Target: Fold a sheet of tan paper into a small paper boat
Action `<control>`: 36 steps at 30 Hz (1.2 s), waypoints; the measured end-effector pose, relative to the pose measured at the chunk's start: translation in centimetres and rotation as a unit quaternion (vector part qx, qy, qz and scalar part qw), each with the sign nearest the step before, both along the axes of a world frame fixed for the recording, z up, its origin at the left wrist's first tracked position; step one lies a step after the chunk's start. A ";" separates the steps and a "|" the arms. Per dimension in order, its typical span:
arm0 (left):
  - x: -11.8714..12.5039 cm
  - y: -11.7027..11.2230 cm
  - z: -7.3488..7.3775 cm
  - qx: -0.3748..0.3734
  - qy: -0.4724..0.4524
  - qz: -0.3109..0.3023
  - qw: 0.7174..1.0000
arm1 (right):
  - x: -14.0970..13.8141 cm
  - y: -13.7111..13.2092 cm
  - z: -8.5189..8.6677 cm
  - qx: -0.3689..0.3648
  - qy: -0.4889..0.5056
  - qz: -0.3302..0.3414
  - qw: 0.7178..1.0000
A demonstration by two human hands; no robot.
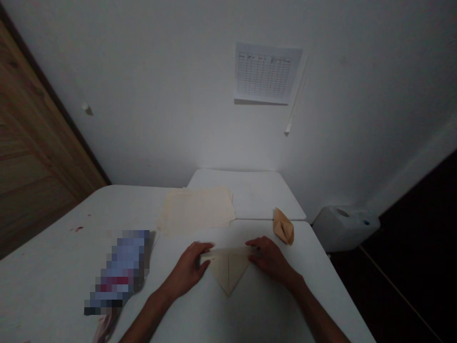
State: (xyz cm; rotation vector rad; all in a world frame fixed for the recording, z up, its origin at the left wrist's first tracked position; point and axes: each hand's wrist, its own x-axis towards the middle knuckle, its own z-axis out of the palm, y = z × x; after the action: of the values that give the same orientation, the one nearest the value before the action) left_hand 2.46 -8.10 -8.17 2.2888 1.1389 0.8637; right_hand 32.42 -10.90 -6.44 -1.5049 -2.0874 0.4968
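Observation:
A cream sheet of paper folded into a downward-pointing triangle point(228, 271) lies on the white table point(53, 267) in front of me. My left hand point(189, 269) rests on its left upper corner, fingers curled and pinching the top edge. My right hand point(269, 259) presses on the right upper corner, fingers bent down onto the paper. Both forearms reach in from the bottom of the view.
A stack of cream sheets point(196, 209) lies behind the triangle. A folded tan paper figure point(283, 226) sits at the right. A pixelated flat object point(119, 271) lies at the left. A white box point(344, 226) stands off the table's right edge; a chart point(266, 74) hangs on the wall.

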 end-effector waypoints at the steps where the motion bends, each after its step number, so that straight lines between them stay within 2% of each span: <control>1: 0.0 0.2 0.0 -0.006 -0.004 -0.002 1.000 | 0.0 0.1 0.1 -0.003 0.007 0.006 1.000; 6: 0.2 0.6 0.4 0.006 -0.025 -0.028 0.999 | 0.1 0.6 -0.2 0.005 0.027 0.020 0.999; 13: 0.1 0.1 0.9 0.096 -0.011 -0.077 0.992 | 0.4 0.2 -1.4 0.055 0.008 0.032 0.998; 21: -0.2 -0.3 -0.1 0.172 0.112 -0.086 0.975 | 0.4 -1.0 -1.9 0.152 -0.114 0.061 0.980; 24: -0.4 -0.8 -0.1 0.175 0.158 -0.077 0.969 | 0.5 -1.5 -1.8 0.173 -0.170 0.079 0.967; 28: -0.1 -2.3 1.0 0.162 0.196 -0.058 0.965 | 0.5 -2.2 -1.6 0.175 -0.199 0.084 0.961; 32: 1.4 -3.7 1.8 0.154 0.234 -0.015 0.960 | 0.3 -2.6 -1.6 0.170 -0.212 0.072 0.960; 36: 2.8 -4.4 1.6 0.144 0.232 0.005 0.962 | 0.3 -2.7 -1.7 0.178 -0.211 0.067 0.959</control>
State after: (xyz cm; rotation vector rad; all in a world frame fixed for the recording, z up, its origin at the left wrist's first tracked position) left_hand 5.31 -12.48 -6.60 2.8294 1.2813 0.5326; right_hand 32.70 -13.63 -8.19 -1.3443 -2.4475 -0.1726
